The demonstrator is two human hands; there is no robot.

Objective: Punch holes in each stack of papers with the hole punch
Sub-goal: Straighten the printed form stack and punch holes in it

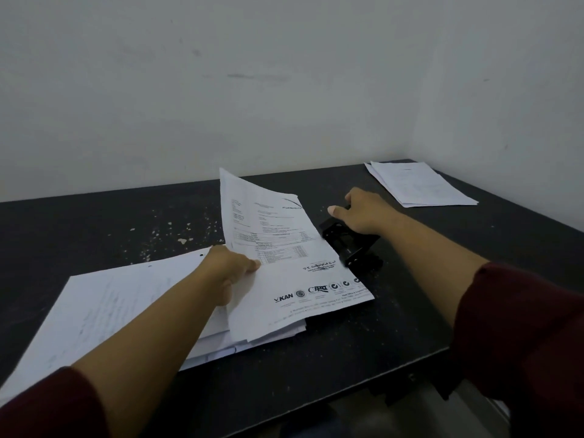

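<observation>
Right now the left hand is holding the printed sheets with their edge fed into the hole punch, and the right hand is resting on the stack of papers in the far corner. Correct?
Not quite. The head view shows the right hand on the hole punch, not on the far stack of papers, which lies untouched. The rest stands: the left hand holds the printed sheets with their edge at the punch.
</observation>
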